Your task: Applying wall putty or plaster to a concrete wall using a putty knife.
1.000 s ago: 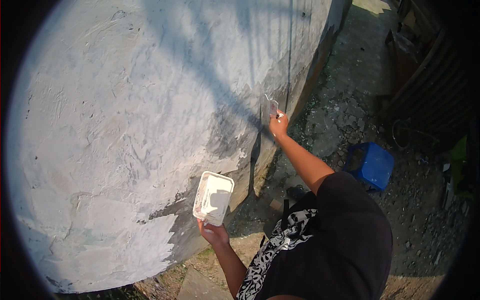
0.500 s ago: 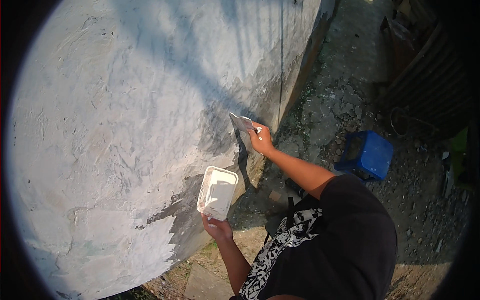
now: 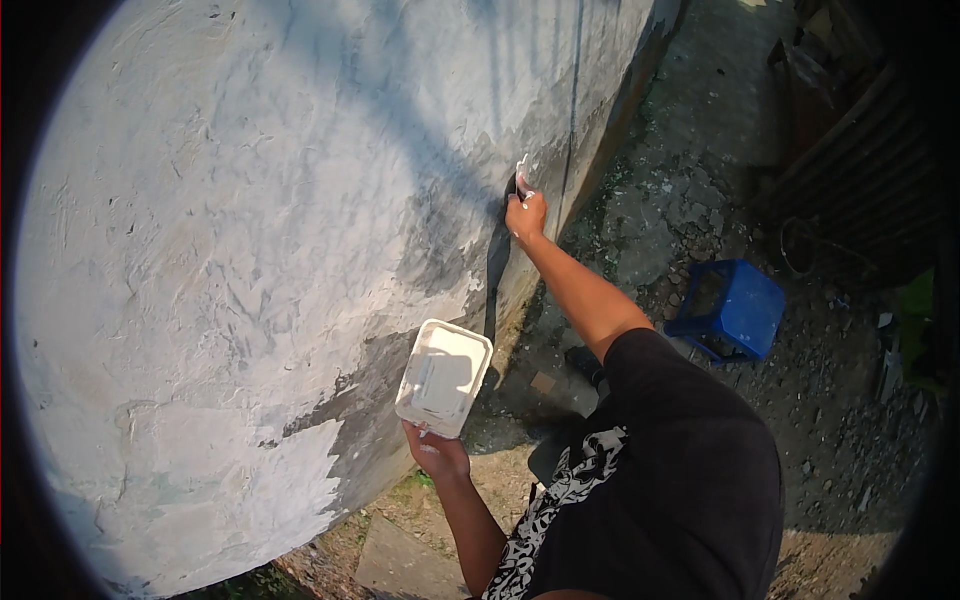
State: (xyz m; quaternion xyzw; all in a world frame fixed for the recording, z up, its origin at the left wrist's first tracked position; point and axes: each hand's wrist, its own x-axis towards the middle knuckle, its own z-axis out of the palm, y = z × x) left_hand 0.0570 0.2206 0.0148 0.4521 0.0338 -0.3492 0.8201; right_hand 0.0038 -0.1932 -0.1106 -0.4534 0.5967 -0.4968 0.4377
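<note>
Scraper (image 3: 522, 172) held at the grey-patched wall (image 3: 250, 250), contact unclear, by right hand (image 3: 527, 213), fingers closed round it; white tray (image 3: 429, 419) of pale paste (image 3: 451, 350) gripped at its near end by left hand (image 3: 438, 457), fingers partly hidden

The person wore a charcoal-black T-shirt (image 3: 690, 470) whose short, plain right sleeve (image 3: 640, 365) ended above the elbow. A dense black-and-white graphic print (image 3: 560, 500), all curling, interlocking shapes, ran across its front. Both forearms were bare, and whitish smears (image 3: 428, 449) marked the ungloved left hand (image 3: 445, 462) and right hand (image 3: 526, 217).
</note>
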